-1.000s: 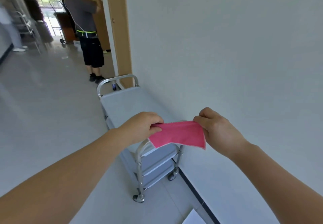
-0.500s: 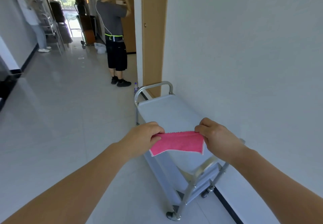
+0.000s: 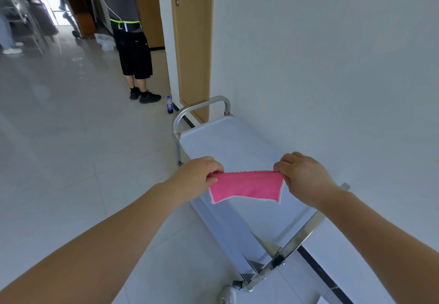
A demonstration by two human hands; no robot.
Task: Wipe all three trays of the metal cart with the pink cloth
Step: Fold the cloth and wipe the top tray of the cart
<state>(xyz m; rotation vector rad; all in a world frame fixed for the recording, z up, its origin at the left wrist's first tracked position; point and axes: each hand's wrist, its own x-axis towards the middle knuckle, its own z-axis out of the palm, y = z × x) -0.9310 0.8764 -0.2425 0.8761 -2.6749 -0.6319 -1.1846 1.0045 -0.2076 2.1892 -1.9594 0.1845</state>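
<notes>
A pink cloth [image 3: 247,186] hangs stretched in the air between my two hands, above the cart. My left hand [image 3: 198,176] pinches its left top corner and my right hand [image 3: 303,176] pinches its right top corner. Below them stands the metal cart [image 3: 228,137] against the white wall, with its top tray [image 3: 237,147] bare and pale. A curved handle [image 3: 202,108] rises at the far end and a shiny handle bar [image 3: 297,237] crosses the near end. The two lower trays are hidden under the top one.
A white wall [image 3: 332,66] runs along the cart's right side, with a wooden door frame [image 3: 190,42] beyond it. A person in black shorts [image 3: 134,49] stands in the corridor, a small bottle [image 3: 169,104] on the floor near them. Tiled floor [image 3: 71,149] lies left.
The view has come closer to the cart and tilted down over its top tray. Both hands keep hold of the cloth, which now hangs wider between them.
</notes>
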